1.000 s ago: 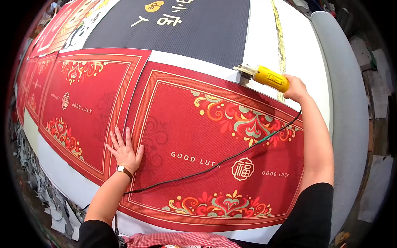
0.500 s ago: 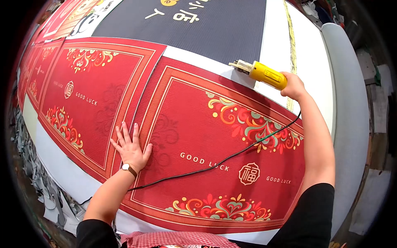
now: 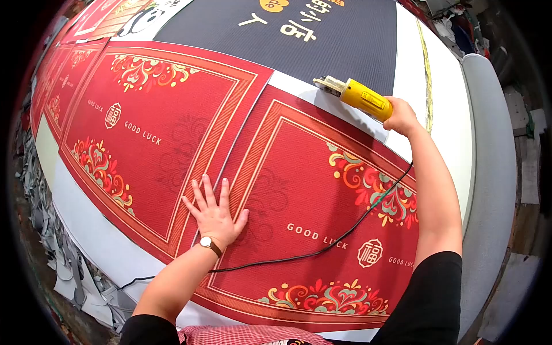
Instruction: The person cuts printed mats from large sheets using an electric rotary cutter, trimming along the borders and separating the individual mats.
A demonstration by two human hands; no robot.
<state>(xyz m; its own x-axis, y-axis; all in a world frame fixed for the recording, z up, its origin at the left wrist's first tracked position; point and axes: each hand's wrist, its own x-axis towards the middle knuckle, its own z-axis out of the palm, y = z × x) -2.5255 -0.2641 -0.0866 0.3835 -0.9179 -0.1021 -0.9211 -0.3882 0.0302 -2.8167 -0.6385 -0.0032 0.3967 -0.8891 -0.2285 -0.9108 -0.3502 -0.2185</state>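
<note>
My right hand (image 3: 401,117) is wrapped round the back end of a yellow corded electric cutter (image 3: 365,99). Its metal head points left, over the white strip between the dark printed sheet (image 3: 345,40) and the far edge of the nearer red mat (image 3: 322,195). My left hand (image 3: 215,215) lies flat with fingers spread, pressing on the seam where the nearer red mat meets a second red mat (image 3: 149,132). A black cord (image 3: 282,260) runs from the cutter across the nearer mat and passes under my left forearm.
A grey roll (image 3: 489,172) lies along the right edge of the table. Grey and white offcuts (image 3: 63,247) are heaped on the floor at the left. More scraps (image 3: 454,26) lie beyond the far right corner. Further printed sheets (image 3: 52,86) cover the far left.
The cutter has moved left along the far edge of the nearer mat, relative to the printed sheets. My left hand stays flat at the seam. The whole view has shifted.
</note>
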